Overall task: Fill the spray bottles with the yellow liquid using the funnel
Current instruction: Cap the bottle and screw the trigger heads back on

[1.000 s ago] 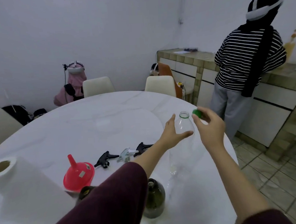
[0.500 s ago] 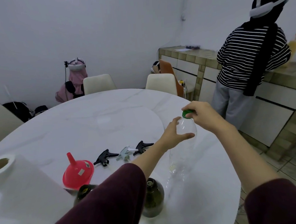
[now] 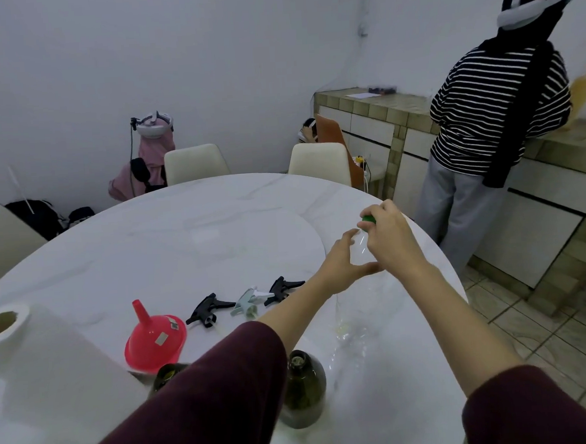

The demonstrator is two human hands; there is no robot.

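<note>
A tall clear plastic bottle stands near the table's right edge, almost empty, with a trace of yellow liquid at its bottom. My left hand grips its upper body. My right hand pinches the green cap on the bottle's neck. A red funnel lies mouth down at the left. Three spray trigger heads, two black and one pale green, lie in a row beside it. Two dark green glass bottles stand close to me, one partly hidden by my left sleeve.
A white paper towel roll stands at the near left of the round white marble table. Pale chairs ring the far side. A person in a striped top stands at the tiled counter to the right.
My right hand brought the green cap from beside the open neck onto the bottle's top and now holds it there. My left hand kept its hold on the bottle.
</note>
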